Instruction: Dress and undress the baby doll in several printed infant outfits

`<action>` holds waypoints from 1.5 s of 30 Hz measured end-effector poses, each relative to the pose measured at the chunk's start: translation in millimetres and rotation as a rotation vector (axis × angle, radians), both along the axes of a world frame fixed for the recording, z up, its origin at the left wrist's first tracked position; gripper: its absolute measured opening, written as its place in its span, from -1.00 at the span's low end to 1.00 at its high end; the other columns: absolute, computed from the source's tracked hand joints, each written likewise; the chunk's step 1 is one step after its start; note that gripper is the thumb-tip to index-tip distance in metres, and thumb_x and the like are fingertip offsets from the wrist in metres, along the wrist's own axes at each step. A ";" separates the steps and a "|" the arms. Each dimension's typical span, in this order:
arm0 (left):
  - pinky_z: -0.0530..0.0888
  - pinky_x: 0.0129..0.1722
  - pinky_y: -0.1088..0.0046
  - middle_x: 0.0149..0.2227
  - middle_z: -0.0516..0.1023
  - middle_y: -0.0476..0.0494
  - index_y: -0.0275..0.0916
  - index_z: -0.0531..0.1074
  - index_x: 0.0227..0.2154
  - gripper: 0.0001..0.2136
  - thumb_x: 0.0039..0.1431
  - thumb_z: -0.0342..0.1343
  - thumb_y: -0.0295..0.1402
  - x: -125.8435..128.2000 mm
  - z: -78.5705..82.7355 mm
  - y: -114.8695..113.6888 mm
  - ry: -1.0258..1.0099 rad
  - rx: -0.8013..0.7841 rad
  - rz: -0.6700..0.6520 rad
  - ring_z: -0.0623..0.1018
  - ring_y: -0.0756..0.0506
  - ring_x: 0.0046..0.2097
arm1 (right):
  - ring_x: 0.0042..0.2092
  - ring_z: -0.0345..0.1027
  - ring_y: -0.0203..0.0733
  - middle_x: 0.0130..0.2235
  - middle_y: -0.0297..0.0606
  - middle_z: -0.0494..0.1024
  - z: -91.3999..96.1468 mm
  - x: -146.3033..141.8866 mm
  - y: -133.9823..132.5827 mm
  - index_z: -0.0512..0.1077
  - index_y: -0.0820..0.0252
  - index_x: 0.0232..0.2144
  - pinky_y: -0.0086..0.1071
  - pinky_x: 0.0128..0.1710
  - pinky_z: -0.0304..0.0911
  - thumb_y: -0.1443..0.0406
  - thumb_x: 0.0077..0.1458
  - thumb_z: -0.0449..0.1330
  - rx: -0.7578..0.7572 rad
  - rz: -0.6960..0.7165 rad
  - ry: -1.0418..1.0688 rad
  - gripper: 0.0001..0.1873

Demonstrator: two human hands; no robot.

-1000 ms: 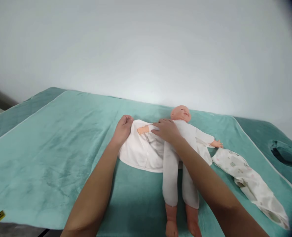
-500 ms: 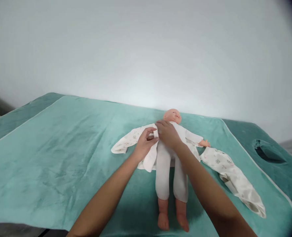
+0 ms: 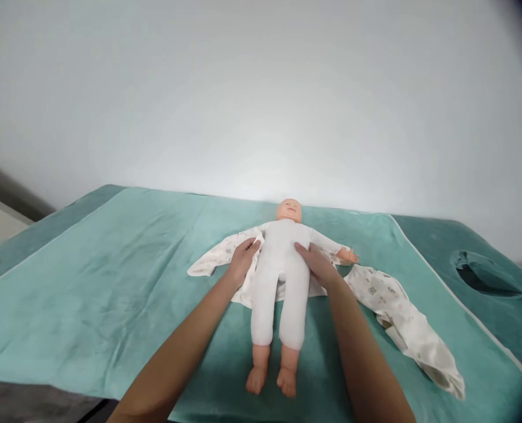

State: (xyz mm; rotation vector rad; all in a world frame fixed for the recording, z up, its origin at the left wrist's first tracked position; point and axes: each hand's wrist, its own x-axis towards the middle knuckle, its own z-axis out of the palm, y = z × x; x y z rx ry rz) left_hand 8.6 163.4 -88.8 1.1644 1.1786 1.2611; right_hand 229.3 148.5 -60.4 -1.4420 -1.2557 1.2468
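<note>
A baby doll (image 3: 283,252) with a white cloth body lies on its back, head toward the wall. Under it spreads a white patterned baby shirt (image 3: 217,254); the sleeve on the left covers that arm, while the other arm lies outside the shirt. At the doll's left-hand side in view, my left hand (image 3: 243,261) is closed on the front edge of the shirt. My right hand (image 3: 319,264) grips the opposite side of the doll's torso, thumb on its belly; the other fingers are partly hidden.
Patterned baby pants (image 3: 406,317) lie crumpled to the right of the doll. A green cover (image 3: 111,282) drapes the bed, which has a face hole (image 3: 485,276) at the right end. A pale wall (image 3: 261,106) stands behind.
My right hand has moved from the shirt edge on the left to the doll's right-hand side. The doll now lies straighter, and my left hand stays at the shirt.
</note>
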 end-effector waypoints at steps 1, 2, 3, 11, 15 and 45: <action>0.44 -0.15 0.39 -0.25 0.56 -0.08 -0.23 0.51 -0.28 -0.63 0.12 0.18 0.01 1.7 3.3 3.1 -0.032 -0.003 0.029 0.50 -0.12 -0.17 | 0.00 0.53 0.05 0.09 -0.06 0.55 -4.5 -1.9 2.7 0.38 0.08 0.08 -0.16 -0.11 0.51 -0.04 0.10 0.21 0.006 -0.003 0.044 -0.43; 0.44 -0.15 0.39 -0.24 0.57 -0.09 -0.23 0.51 -0.26 -0.63 0.10 0.21 0.01 3.0 7.4 7.1 -0.061 -0.017 0.055 0.50 -0.13 -0.17 | 0.04 0.51 0.04 0.12 -0.08 0.53 -10.2 -2.4 4.8 0.35 0.05 0.10 -0.18 -0.08 0.51 -0.01 0.10 0.21 0.006 0.002 0.094 -0.44; 0.45 -0.16 0.39 -0.25 0.57 -0.10 -0.23 0.52 -0.25 -0.61 0.07 0.24 0.01 4.0 12.2 12.1 -0.082 -0.037 0.074 0.51 -0.13 -0.18 | 0.08 0.49 0.03 0.15 -0.11 0.51 -16.7 -1.6 6.4 0.34 0.02 0.12 -0.20 -0.04 0.50 0.01 0.11 0.22 0.009 0.013 0.146 -0.44; 0.46 -0.19 0.37 -0.29 0.62 -0.14 -0.28 0.55 -0.26 -0.53 -0.07 0.32 0.03 21.1 61.9 59.7 -0.061 0.003 0.120 0.56 -0.15 -0.20 | 0.10 0.45 0.05 0.15 -0.22 0.51 -41.3 10.9 14.9 0.38 0.04 0.12 -0.12 0.02 0.47 0.09 -0.01 0.38 0.023 0.247 0.460 -0.35; 0.45 -0.24 0.39 -0.34 0.60 -0.12 -0.29 0.54 -0.30 -0.61 -0.01 0.29 -0.03 44.0 83.0 51.6 -0.004 -0.008 -0.012 0.55 -0.11 -0.27 | 0.12 0.44 -0.03 0.19 -0.28 0.48 -34.6 4.4 13.0 0.37 -0.01 0.15 -0.17 0.11 0.41 0.11 0.04 0.36 -0.014 0.234 0.548 -0.39; 0.42 -0.27 0.37 -0.33 0.51 -0.10 -0.20 0.43 -0.31 -0.69 0.42 -0.16 -0.21 -20.3 40.9 -130.1 1.147 0.239 -0.057 0.52 -0.10 -0.29 | 0.05 0.48 -0.11 0.12 -0.30 0.52 -47.9 -20.6 8.9 0.40 0.02 0.04 -0.22 0.06 0.47 0.15 0.00 0.37 0.032 -0.049 0.708 -0.47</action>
